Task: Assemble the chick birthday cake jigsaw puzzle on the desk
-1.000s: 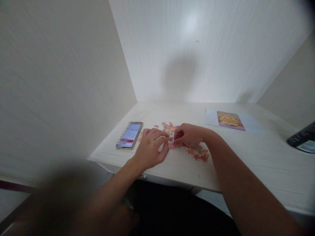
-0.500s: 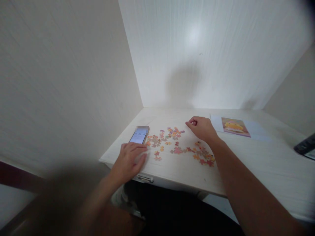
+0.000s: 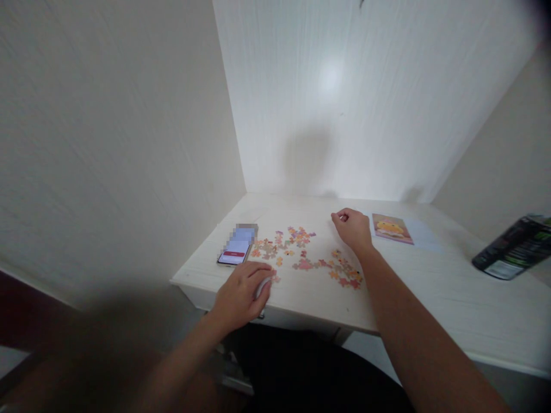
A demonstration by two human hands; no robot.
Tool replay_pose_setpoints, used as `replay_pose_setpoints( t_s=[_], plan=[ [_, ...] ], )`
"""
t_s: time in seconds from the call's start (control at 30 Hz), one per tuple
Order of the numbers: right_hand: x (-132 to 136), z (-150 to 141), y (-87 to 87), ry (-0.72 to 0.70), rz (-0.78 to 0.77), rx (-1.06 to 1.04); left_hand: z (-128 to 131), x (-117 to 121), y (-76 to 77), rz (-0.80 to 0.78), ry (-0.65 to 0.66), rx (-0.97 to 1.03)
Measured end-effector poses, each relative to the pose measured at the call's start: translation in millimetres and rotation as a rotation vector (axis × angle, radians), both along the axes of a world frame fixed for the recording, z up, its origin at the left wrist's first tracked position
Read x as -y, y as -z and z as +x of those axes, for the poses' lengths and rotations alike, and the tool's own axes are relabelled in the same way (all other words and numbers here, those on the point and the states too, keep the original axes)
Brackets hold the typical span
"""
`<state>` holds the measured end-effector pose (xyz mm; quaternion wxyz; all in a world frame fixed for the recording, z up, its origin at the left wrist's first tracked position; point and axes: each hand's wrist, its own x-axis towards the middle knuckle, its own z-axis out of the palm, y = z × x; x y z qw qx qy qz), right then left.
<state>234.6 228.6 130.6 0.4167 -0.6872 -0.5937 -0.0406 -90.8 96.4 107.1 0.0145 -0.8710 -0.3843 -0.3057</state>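
Your left hand (image 3: 241,293) is over the front edge of the table (image 3: 430,298), thumb and fingers apart, puzzle pieces (image 3: 305,264) scattered just beyond. Right hand (image 3: 353,228) is curled, can't tell if it's holding anything.

Bare left hand (image 3: 243,291) and right hand (image 3: 353,229); bare forearms (image 3: 408,321); lap (image 3: 310,367) clothed in plain black

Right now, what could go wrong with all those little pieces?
The left hand is right by some loose pieces near the front edge of the table, so it might brush some off. The right forearm passes close beside the pieces on the right, so a sideways move could scatter them. The phone lies close to other pieces, so bumping it might push them about.
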Motion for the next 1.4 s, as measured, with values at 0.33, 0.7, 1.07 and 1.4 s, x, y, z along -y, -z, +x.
replay_pose_setpoints(
  t_s=[0.33, 0.7, 1.07, 1.4],
  plan=[
    [57, -42, -29.5, -0.041, 0.059, 0.101, -5, 5, 2.0, 0.04, 0.049, -0.009],
    [235, -5, 14.1, 0.087, -0.178, 0.312, -4, 10, -1.8, 0.067, 0.052, -0.133],
    [258, -1, 33.1, 0.119, -0.353, 0.48, 1, 18, -3.9, 0.104, -0.088, -0.182],
    [256, 1, 37.3, 0.166, -0.344, 0.55, 3, 20, -2.4, 0.136, -0.137, -0.191]
  ],
)
